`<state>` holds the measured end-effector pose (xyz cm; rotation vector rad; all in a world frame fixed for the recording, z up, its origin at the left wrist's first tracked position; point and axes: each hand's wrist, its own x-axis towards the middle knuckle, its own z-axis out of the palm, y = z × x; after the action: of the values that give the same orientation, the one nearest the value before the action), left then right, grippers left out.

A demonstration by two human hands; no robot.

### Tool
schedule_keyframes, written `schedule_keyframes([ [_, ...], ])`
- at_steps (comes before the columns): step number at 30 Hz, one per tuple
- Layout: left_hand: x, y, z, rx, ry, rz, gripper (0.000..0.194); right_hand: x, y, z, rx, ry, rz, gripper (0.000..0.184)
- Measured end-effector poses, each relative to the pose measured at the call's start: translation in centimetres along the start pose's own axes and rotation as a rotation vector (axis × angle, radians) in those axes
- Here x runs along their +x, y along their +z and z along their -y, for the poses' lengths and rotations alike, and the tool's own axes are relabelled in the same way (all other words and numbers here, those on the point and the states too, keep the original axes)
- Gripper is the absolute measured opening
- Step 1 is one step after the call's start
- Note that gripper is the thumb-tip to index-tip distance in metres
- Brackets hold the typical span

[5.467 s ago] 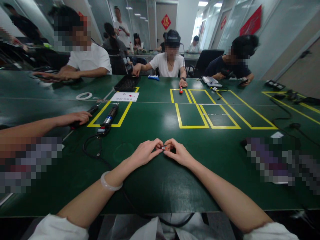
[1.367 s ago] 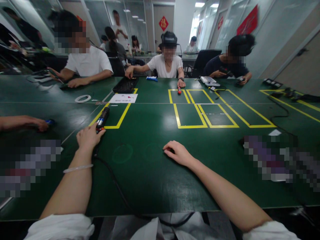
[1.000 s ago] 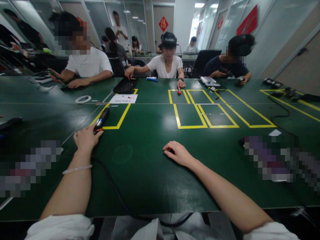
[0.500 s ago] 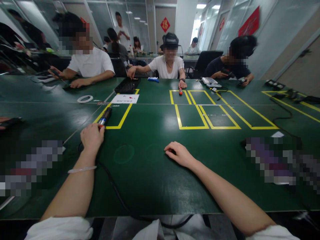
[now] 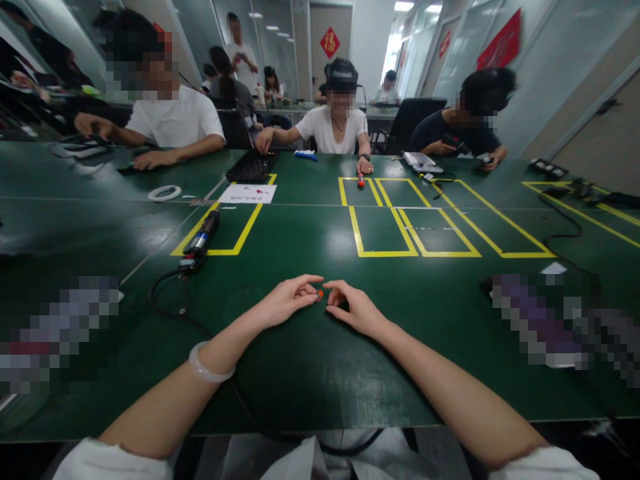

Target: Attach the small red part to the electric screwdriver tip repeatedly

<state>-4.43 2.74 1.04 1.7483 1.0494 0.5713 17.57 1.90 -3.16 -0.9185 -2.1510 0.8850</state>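
Two things differ in the head view from a half-second ago: the left hand [image 5: 287, 300] is off the black-and-silver cylindrical tool [image 5: 201, 235], and it is back at the middle of the table [image 5: 310, 367], facing the right hand [image 5: 357, 308]. Its thumb and fingers pinch a small orange piece [image 5: 320, 294], forefinger stretched out above it. The right hand keeps its spot, fingers curled, thumb and forefinger apart, just beside the piece without visibly gripping it; whether those fingers hide something, I cannot tell. The tool lies untouched along the left side of the yellow tape frame [image 5: 249, 231], its black cord [image 5: 151, 292] looping toward the near edge. So the handling seems to centre on the small piece between both hands, with the tool set aside.
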Motion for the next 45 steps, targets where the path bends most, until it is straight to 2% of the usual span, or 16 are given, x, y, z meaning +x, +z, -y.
schedule_keyframes([
  [2, -0.2, 0.6, -0.3, -0.018, 0.007, 0.061, 0.049, 0.0, 0.1, 0.1, 0.001, -0.013, 0.004, 0.041],
  [4, -0.2, 0.9, -0.4, -0.030, 0.010, 0.098, 0.048, 0.0, 0.2, 0.2, -0.015, -0.029, 0.010, 0.029],
  [7, -0.2, 1.1, -0.4, -0.029, 0.013, 0.108, 0.048, 0.1, 0.1, 0.5, -0.027, -0.033, 0.015, 0.013],
  [10, -0.2, 1.2, -0.4, 0.020, 0.031, 0.093, 0.047, 0.2, 0.0, 0.5, 0.019, -0.003, -0.002, 0.011],
  [13, -0.4, 1.3, -0.5, 0.186, 0.090, 0.032, 0.043, 0.2, -0.1, 0.3, 0.101, 0.036, -0.024, 0.013],
  [17, -0.8, 1.7, -0.7, 0.512, 0.220, -0.067, 0.027, 0.2, -0.1, 0.1, 0.165, 0.072, -0.022, 0.015],
  [21, -0.9, 1.8, -0.8, 0.689, 0.265, -0.091, 0.020, 0.3, -0.3, 0.3, 0.218, 0.081, -0.016, 0.016],
  [27, -0.8, 1.7, -1.2, 0.663, 0.225, -0.081, 0.022, 0.4, -0.3, 0.4, 0.240, 0.095, -0.008, 0.016],
  [33, -0.8, 1.6, -1.0, 0.696, 0.277, -0.073, 0.023, 0.8, -0.4, 0.6, 0.300, 0.167, 0.015, 0.023],
  [37, -0.8, 1.5, -1.0, 0.667, 0.256, -0.101, 0.021, 0.8, -0.2, 0.6, 0.368, 0.137, -0.016, 0.025],
  [45, -0.7, 1.5, -0.6, 0.596, 0.258, -0.093, 0.019, 0.7, -0.2, 0.3, 0.325, 0.119, -0.022, 0.019],
])
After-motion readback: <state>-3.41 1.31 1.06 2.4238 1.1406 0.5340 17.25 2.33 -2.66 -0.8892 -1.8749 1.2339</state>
